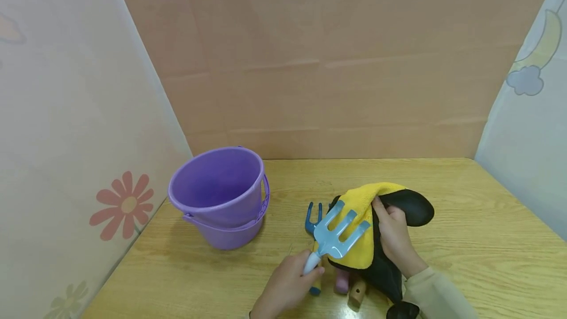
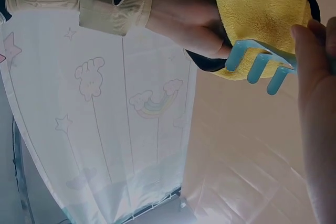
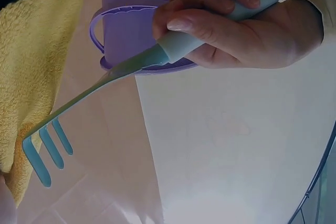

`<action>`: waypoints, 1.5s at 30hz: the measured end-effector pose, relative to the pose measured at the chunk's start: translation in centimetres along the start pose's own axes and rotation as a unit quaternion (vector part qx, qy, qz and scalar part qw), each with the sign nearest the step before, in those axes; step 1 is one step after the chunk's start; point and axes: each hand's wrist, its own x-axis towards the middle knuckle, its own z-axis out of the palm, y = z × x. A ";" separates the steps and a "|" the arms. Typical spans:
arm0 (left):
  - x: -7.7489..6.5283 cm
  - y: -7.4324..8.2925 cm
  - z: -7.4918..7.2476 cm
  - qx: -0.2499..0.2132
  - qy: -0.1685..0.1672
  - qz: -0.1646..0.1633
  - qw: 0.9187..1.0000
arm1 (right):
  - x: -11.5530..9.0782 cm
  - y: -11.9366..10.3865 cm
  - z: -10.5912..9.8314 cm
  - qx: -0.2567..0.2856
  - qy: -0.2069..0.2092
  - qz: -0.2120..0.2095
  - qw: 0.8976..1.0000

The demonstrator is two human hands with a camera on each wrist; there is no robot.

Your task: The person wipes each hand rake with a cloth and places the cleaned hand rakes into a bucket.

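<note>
In the head view my left hand grips the pale handle of a light blue garden hand rake. Its bent tines point up and away, overlapping a yellow and black cloth. My right hand pinches that cloth between thumb and fingers, and its black side folds over to the right. From the right wrist view, the left fingers wrap round the rake's handle, with the tines beside the yellow side of the cloth.
A purple bucket stands on the wooden table to the left. Partly under the cloth lie a dark blue hand fork, a pink handle and a brown handle. A brown backdrop rises behind.
</note>
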 end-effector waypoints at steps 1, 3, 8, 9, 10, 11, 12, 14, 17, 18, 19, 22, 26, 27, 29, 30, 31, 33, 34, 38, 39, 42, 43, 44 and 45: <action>0.0 0.0 0.0 -0.001 0.003 0.002 1.000 | 0.0 -0.1 0.0 0.004 0.007 0.005 1.000; 0.0 0.1 -0.1 -0.003 0.008 0.004 1.000 | 0.1 -0.3 0.0 0.010 0.015 0.008 1.000; 0.1 0.3 -0.3 -0.024 0.009 0.018 1.000 | 0.1 -0.6 0.0 0.002 0.014 0.016 1.000; 0.1 0.4 -0.3 -0.032 0.007 0.019 0.999 | 0.1 -0.6 0.0 -0.003 0.014 0.020 1.000; 0.1 0.5 -0.4 -0.039 0.005 0.021 0.999 | 0.1 -0.6 0.1 -0.010 0.012 0.023 1.000; 0.1 0.5 -0.4 -0.046 0.004 0.024 0.999 | 0.1 -0.6 0.1 -0.015 0.011 0.025 1.000; 0.2 0.6 -0.4 -0.051 0.002 0.027 0.998 | 0.1 -0.5 0.1 -0.027 0.008 0.027 0.999; 0.2 0.7 -0.5 -0.062 -0.002 0.034 0.997 | 0.0 -0.3 0.2 -0.052 -0.005 0.033 0.998; 0.3 0.7 -0.5 -0.074 -0.007 0.045 0.996 | -0.1 0.1 0.5 -0.096 -0.036 0.038 0.994; 0.3 0.7 -0.5 -0.076 -0.009 0.046 0.996 | -0.2 0.3 0.6 -0.109 -0.047 0.037 0.992; 0.3 0.7 -0.5 -0.079 -0.009 0.050 0.996 | -0.2 0.4 0.7 -0.118 -0.058 0.038 0.991; 0.3 0.8 -0.4 -0.079 -0.005 0.058 0.995 | -0.3 0.7 0.8 -0.138 -0.099 0.025 0.985; 0.3 0.9 -0.4 -0.082 0.002 0.057 0.995 | -0.5 1.2 0.4 -0.158 -0.185 -0.003 0.970; 0.3 0.9 -0.4 -0.082 0.004 0.056 0.995 | -0.5 1.3 0.3 -0.164 -0.208 -0.011 0.964; 0.3 1.0 -0.4 -0.082 0.004 0.053 0.995 | -0.7 1.5 0.2 -0.168 -0.241 -0.019 0.956; 0.3 1.1 -0.4 -0.082 0.004 0.049 0.995 | -0.7 1.5 0.2 -0.169 -0.254 -0.022 0.952; 0.3 1.1 -0.3 -0.081 0.005 0.048 0.996 | -0.8 1.6 0.2 -0.171 -0.266 -0.026 0.948; 0.3 1.2 -0.3 -0.082 0.003 0.047 0.996 | -0.9 1.6 0.2 -0.173 -0.283 -0.027 0.943; 0.3 1.2 -0.3 -0.084 0.001 0.042 0.996 | -0.9 1.5 0.3 -0.172 -0.290 -0.024 0.941; 0.2 1.2 -0.3 -0.089 -0.001 0.038 0.995 | -1.0 1.4 0.1 -0.162 -0.323 -0.016 0.932; 0.2 1.2 -0.3 -0.089 -0.001 0.038 0.995 | -1.0 1.4 0.1 -0.160 -0.329 -0.014 0.931; 0.3 1.2 -0.3 -0.087 0.000 0.037 0.996 | -1.1 1.4 0.1 -0.160 -0.338 -0.022 0.927; 0.3 1.1 -0.2 -0.087 -0.001 0.036 0.996 | -1.2 1.3 0.2 -0.164 -0.336 -0.024 0.927; 0.3 1.1 -0.2 -0.087 -0.001 0.036 0.996 | -1.2 1.3 0.2 -0.165 -0.336 -0.027 0.927; 0.3 1.1 -0.2 -0.086 0.000 0.037 0.996 | -1.2 1.3 0.3 -0.166 -0.333 -0.027 0.928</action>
